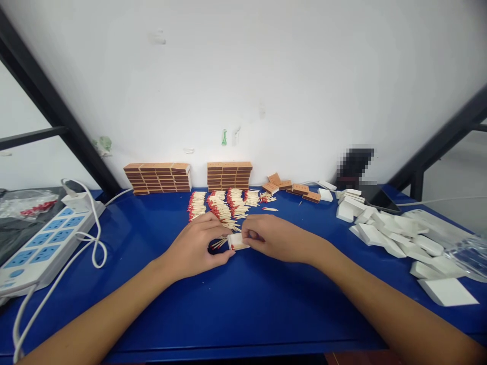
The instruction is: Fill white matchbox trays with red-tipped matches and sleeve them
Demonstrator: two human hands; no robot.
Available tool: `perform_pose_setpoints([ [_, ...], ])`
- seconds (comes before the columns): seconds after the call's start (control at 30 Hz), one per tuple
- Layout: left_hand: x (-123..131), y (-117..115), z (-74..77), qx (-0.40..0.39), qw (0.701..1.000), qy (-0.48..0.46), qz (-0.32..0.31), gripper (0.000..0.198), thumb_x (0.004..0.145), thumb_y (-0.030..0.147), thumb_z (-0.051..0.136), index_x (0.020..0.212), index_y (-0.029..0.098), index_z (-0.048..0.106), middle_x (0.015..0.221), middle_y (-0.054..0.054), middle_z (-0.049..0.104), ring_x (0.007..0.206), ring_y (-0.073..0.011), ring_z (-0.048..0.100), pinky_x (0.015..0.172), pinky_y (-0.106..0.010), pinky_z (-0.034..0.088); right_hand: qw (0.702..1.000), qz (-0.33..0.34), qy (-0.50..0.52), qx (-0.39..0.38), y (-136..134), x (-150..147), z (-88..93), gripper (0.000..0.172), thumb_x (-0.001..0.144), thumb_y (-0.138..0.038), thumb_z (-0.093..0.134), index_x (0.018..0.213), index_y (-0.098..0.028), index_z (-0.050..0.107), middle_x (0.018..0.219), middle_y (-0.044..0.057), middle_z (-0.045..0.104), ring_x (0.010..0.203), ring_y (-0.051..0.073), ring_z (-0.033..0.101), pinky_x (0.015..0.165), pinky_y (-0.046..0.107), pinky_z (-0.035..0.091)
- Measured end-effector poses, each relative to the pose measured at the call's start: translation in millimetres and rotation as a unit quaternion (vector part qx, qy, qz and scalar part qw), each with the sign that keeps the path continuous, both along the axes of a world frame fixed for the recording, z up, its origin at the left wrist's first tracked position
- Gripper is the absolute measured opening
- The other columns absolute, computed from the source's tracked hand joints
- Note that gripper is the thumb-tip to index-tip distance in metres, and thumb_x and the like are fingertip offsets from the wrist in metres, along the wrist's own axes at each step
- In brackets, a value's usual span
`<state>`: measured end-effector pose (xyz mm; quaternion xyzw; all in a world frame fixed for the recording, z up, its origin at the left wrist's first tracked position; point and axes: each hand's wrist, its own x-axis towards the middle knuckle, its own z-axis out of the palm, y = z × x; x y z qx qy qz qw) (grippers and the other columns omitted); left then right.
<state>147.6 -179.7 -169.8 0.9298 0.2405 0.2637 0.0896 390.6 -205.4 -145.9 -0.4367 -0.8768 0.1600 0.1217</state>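
Note:
My left hand (198, 246) and my right hand (274, 237) meet at the middle of the blue table (243, 304), both closed round a small white matchbox tray (238, 242). A few red-tipped matches (218, 244) stick out under my left fingers. Just beyond the hands lie heaps of loose matches (222, 205). My right fingers pinch the tray's right end.
Two stacks of brown matchboxes (158, 178) (229, 176) stand against the white wall, with loose brown boxes (292, 188) beside them. Several white trays (388, 233) lie at the right. A white power strip (49, 243) with its cable sits at the left.

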Motion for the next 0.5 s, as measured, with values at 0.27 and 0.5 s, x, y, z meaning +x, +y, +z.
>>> perform_pose_setpoints([
  [0.27,-2,-1,0.4,-0.006,1.000,0.008,0.004,0.019,0.090,0.029,0.074,0.107,0.021,0.075,0.087,-0.004,0.073,0.088,-0.0220,0.060,0.077,-0.035,0.051,0.977,-0.196,-0.048,0.064,39,69,16.5,0.014,0.092,-0.025,0.058,0.085,-0.019,0.069,0.080,0.006,0.069,0.074,0.020,0.058,0.066,0.030,0.037],
  [0.5,-3,1,1.4,0.004,1.000,0.002,0.020,0.025,0.087,0.029,0.077,0.110,0.020,0.075,0.088,-0.004,0.072,0.089,-0.0225,0.061,0.078,-0.036,0.051,0.978,-0.198,0.002,-0.065,66,94,-13.2,0.017,0.086,-0.029,0.063,0.089,-0.017,0.074,0.080,0.005,0.073,0.070,0.018,0.062,0.062,0.027,0.043],
])
